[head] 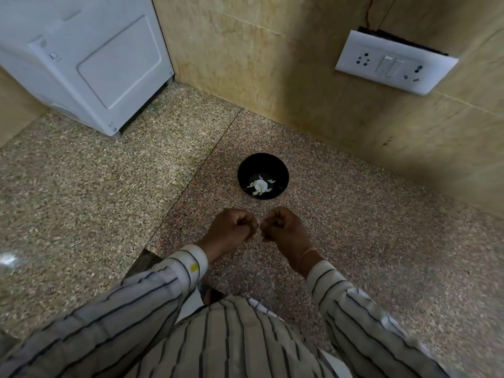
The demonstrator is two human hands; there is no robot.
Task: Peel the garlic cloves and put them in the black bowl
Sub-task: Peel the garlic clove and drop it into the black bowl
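Peeling step: judged in hand; left grip (231,227) and right grip (282,227) curled, nearly touching, contents hidden.
Garlic cloves (260,185): in black bowl (281,170) on table (354,214), beyond both.
Next move: strip any held clove, then drop it in.

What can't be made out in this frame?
- Head view, left hand and right hand: both curled, backs to the camera, hiding whether either holds a garlic clove.
- Head view, pale pieces in the round black bowl: too small to tell cloves from skins.
- Head view, shiny object at left edge: blurred, cut off.
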